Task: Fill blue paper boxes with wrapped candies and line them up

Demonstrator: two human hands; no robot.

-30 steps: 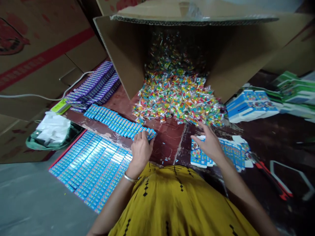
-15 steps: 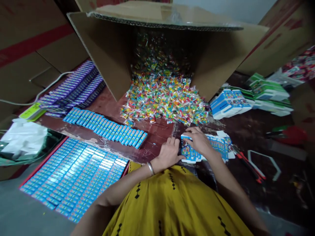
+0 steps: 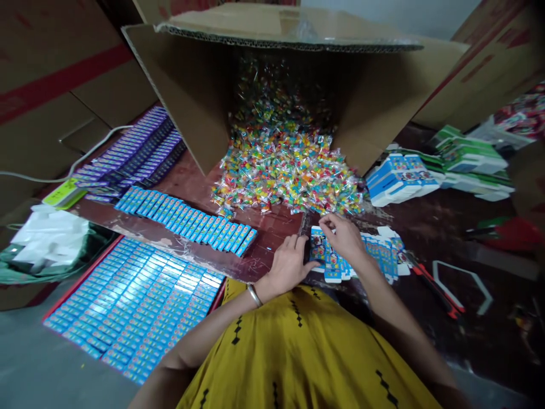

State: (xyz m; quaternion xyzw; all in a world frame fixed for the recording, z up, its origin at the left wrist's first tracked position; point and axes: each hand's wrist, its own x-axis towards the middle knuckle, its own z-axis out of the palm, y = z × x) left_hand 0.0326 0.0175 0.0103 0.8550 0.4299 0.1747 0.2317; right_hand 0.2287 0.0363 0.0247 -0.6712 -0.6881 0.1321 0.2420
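My left hand (image 3: 289,262) rests on the table, its fingers bent downward and its thumb stretched out to the edge of a blue printed carton (image 3: 317,250). Nothing shows in its grasp. Above the carton's far side is my right hand (image 3: 344,238), thumb and forefinger pinched together; whatever may be between them is too small to make out. More flat blue cartons (image 3: 383,254) lie overlapped under and beside the right wrist. Beyond both hands, a heap of wrapped colourful candies (image 3: 289,170) spills from a large cardboard box (image 3: 374,108) lying on its side.
A row of small blue boxes (image 3: 187,221) runs left of my hands. Lower left, a tray holds many similar boxes (image 3: 136,307). Purple boxes (image 3: 131,147) are stacked behind. To the right lie red-handled pliers (image 3: 438,292), blue cartons (image 3: 400,179) and green cartons (image 3: 472,153).
My right hand's fingers have drawn together into a pinch and shifted slightly left. The left hand has moved a little, its thumb still by the carton. The view has shifted slightly.
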